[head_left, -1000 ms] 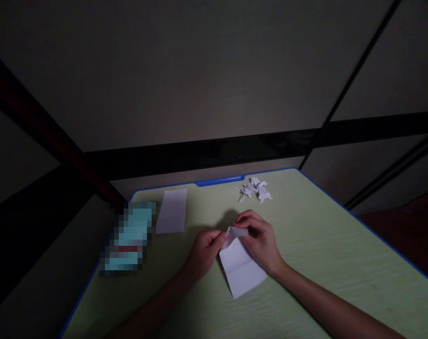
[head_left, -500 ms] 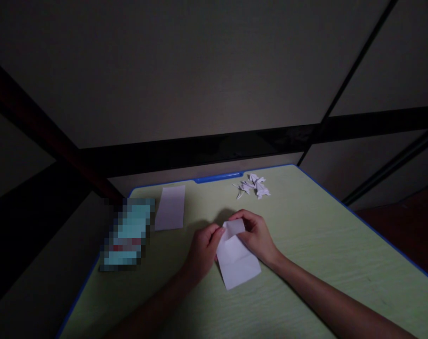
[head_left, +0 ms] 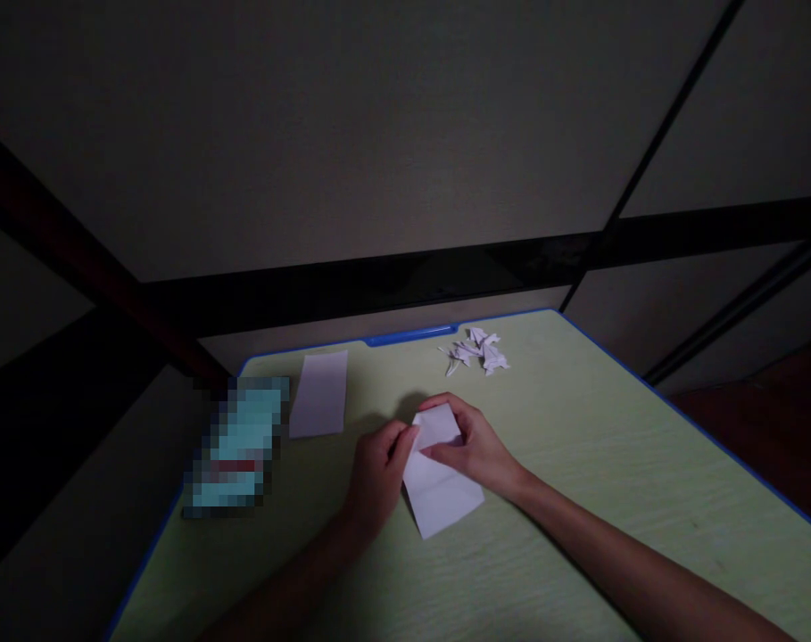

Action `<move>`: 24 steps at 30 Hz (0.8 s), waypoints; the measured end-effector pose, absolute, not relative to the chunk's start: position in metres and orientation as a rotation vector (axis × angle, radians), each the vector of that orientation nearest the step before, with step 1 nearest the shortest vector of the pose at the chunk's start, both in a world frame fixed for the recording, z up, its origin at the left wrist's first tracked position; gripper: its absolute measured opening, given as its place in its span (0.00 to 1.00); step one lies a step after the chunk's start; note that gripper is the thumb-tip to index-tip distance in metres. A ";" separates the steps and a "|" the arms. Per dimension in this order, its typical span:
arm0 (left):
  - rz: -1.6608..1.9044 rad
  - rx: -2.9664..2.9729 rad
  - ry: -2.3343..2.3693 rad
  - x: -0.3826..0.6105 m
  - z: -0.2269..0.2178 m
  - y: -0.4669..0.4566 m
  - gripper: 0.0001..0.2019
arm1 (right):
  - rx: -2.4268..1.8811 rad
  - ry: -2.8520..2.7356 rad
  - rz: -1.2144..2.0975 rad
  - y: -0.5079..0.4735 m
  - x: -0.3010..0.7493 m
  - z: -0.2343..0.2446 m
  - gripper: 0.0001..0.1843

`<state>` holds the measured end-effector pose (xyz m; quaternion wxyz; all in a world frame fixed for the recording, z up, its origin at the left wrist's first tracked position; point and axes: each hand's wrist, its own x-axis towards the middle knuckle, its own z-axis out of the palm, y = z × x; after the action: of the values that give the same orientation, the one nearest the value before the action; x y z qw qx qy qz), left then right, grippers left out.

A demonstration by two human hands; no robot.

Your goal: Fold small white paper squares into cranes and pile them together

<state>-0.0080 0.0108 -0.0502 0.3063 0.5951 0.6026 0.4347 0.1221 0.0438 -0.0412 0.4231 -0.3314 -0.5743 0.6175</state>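
A white sheet of paper (head_left: 445, 499) with a crease across it is held between my two hands above the table. My left hand (head_left: 378, 473) pinches its left edge, thumb on top. My right hand (head_left: 475, 441) grips the upper right part, with the thumb lying across the paper and the fingers behind its top edge. The top end of the sheet is bent up; the fingers behind it are partly hidden.
On the pale green table (head_left: 579, 428) with a blue rim, several small folded paper pieces (head_left: 485, 352) lie at the back. Another white sheet (head_left: 319, 392) rests at the back left, beside a pixelated blue-green object (head_left: 241, 446). A blue handle (head_left: 411, 336) marks the far edge, near a panelled wall (head_left: 378, 160).
My right thumb has come out from behind the paper's upper flap and now lies across the front of the sheet. The flap stands more upright, and the sheet has shifted slightly left.
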 end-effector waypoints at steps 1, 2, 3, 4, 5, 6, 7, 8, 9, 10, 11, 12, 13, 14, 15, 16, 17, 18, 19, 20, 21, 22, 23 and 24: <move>1.156 1.585 1.602 -0.007 -0.049 0.010 0.13 | -0.832 -1.428 1.542 0.043 0.122 -0.041 0.20; 1.159 1.594 1.606 -0.007 -0.048 0.009 0.13 | -0.835 -1.416 1.542 0.043 0.121 -0.041 0.20; 1.161 1.602 1.609 -0.007 -0.047 0.008 0.12 | -0.837 -1.403 1.545 0.043 0.121 -0.041 0.20; 1.164 1.610 1.610 -0.006 -0.046 0.008 0.12 | -0.837 -1.391 1.549 0.042 0.121 -0.041 0.20; 1.166 1.618 1.608 -0.006 -0.046 0.007 0.11 | -0.835 -1.377 1.553 0.042 0.121 -0.041 0.20; 1.165 1.623 1.603 -0.006 -0.045 0.007 0.11 | -0.831 -1.364 1.562 0.042 0.121 -0.041 0.21; 1.162 1.625 1.595 -0.006 -0.045 0.007 0.11 | -0.824 -1.351 1.577 0.042 0.122 -0.041 0.21; 1.157 1.625 1.582 -0.006 -0.045 0.007 0.11 | -0.816 -1.336 1.595 0.042 0.122 -0.040 0.21; 1.147 1.623 1.568 -0.006 -0.045 0.007 0.12 | -0.809 -1.321 1.615 0.042 0.123 -0.040 0.21; 1.136 1.620 1.553 -0.006 -0.046 0.008 0.12 | -0.803 -1.309 1.635 0.042 0.123 -0.040 0.20; 1.124 1.616 1.538 -0.007 -0.046 0.008 0.12 | -0.798 -1.303 1.653 0.042 0.124 -0.040 0.20; 1.112 1.611 1.525 -0.007 -0.046 0.008 0.12 | -0.794 -1.305 1.666 0.042 0.125 -0.040 0.19; 1.103 1.605 1.515 -0.007 -0.046 0.009 0.12 | -0.792 -1.312 1.673 0.043 0.125 -0.040 0.18; 1.095 1.595 1.504 -0.007 -0.045 0.009 0.12 | -0.793 -1.321 1.674 0.043 0.125 -0.040 0.18; 1.089 1.581 1.495 -0.007 -0.045 0.009 0.13 | -0.796 -1.332 1.668 0.043 0.125 -0.040 0.18; 1.086 1.564 1.487 -0.007 -0.045 0.009 0.13 | -0.799 -1.341 1.656 0.044 0.125 -0.040 0.17; 1.087 1.547 1.480 -0.007 -0.045 0.009 0.13 | -0.802 -1.344 1.642 0.044 0.125 -0.040 0.17; 1.093 1.533 1.475 -0.007 -0.045 0.009 0.13 | -0.804 -1.346 1.627 0.044 0.124 -0.040 0.17; 1.100 1.523 1.468 -0.007 -0.045 0.009 0.13 | -0.804 -1.349 1.612 0.045 0.124 -0.040 0.16; 1.107 1.518 1.463 -0.007 -0.046 0.009 0.13 | -0.803 -1.352 1.600 0.045 0.124 -0.041 0.16; 1.113 1.516 1.461 -0.007 -0.046 0.009 0.13 | -0.803 -1.354 1.591 0.045 0.123 -0.041 0.15; 1.115 1.517 1.459 -0.007 -0.047 0.009 0.13 | -0.804 -1.352 1.586 0.045 0.123 -0.042 0.15; 1.113 1.518 1.457 -0.007 -0.047 0.009 0.13 | -0.806 -1.348 1.584 0.045 0.123 -0.043 0.15; 1.105 1.518 1.453 -0.007 -0.048 0.010 0.13 | -0.805 -1.339 1.586 0.045 0.123 -0.044 0.15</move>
<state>-0.0067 0.0095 -0.0475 0.3742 0.5930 0.5674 0.4317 0.1233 0.0448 -0.0436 0.4420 -0.3246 -0.5394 0.6390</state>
